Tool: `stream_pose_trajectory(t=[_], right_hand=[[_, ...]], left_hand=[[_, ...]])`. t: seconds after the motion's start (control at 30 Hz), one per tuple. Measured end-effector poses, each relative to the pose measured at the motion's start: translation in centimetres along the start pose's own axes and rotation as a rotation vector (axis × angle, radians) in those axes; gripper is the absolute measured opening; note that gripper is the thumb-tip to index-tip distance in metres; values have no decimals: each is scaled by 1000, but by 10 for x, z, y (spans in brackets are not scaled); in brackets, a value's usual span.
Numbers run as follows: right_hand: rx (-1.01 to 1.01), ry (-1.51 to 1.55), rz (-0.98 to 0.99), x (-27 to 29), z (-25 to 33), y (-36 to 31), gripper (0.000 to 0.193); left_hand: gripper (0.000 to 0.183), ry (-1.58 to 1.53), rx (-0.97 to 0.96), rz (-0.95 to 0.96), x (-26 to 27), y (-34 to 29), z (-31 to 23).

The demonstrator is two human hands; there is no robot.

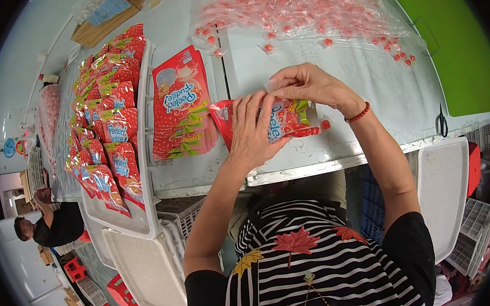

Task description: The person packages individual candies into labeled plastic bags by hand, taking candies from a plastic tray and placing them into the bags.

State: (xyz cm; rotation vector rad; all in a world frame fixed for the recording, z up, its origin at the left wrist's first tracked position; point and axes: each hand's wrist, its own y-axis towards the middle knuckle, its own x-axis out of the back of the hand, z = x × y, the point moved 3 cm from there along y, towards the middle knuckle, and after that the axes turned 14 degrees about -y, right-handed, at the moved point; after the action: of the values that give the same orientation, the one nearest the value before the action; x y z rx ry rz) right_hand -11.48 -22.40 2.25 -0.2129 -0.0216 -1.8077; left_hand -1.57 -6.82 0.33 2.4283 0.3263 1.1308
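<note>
A red strawberry-printed candy pouch [274, 119] lies on the table before me, its closed end tilted to the left. My left hand [248, 124] holds it, fingers across its front and thumb along the lower edge. Above the pouch's upper edge, my right hand [314, 85] is closed in a pinch; a small translucent whitish bit shows at its fingertips, too small to name. One red candy [325, 124] lies just right of the pouch. To the left, a fanned stack of flat red pouches [180, 106] rests on the table.
Left of the stack, a white tray [152, 185] holds rows of filled pouches. A heap of clear-wrapped red candies [303, 7] spreads across the far table. Black scissors [441, 122] lie near the right front edge, by a green board [459, 41]. Another person [59, 223] is far left.
</note>
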Motion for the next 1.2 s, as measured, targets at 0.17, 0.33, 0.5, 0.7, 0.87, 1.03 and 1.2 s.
stream_pose_trajectory(t=[0.17,0.33,0.5,0.7,0.87,1.03,1.2], right_hand=[[49,123,-460,13,4,-9,19],[43,-235,-823,43,-16,-44,23],[-338,-478,-834,0,-69,-89,26],[-65,-1269,-770,-75,-61,-57,77],[3,-1371,-680,-76,-64,-32,56],[134,-1377,-681,-78,-69,-31,35],[173,-1199,-717,-55,-65,-28,16]], left_hand=[[100,23,20,-79,18,9,2],[105,-68,210,-358,66,-15,9],[109,-242,501,-532,79,-88,37],[112,-122,484,-481,78,-109,26],[108,-63,423,-466,74,-100,13],[102,128,221,-394,72,-76,-2],[97,214,116,-261,66,-60,7]])
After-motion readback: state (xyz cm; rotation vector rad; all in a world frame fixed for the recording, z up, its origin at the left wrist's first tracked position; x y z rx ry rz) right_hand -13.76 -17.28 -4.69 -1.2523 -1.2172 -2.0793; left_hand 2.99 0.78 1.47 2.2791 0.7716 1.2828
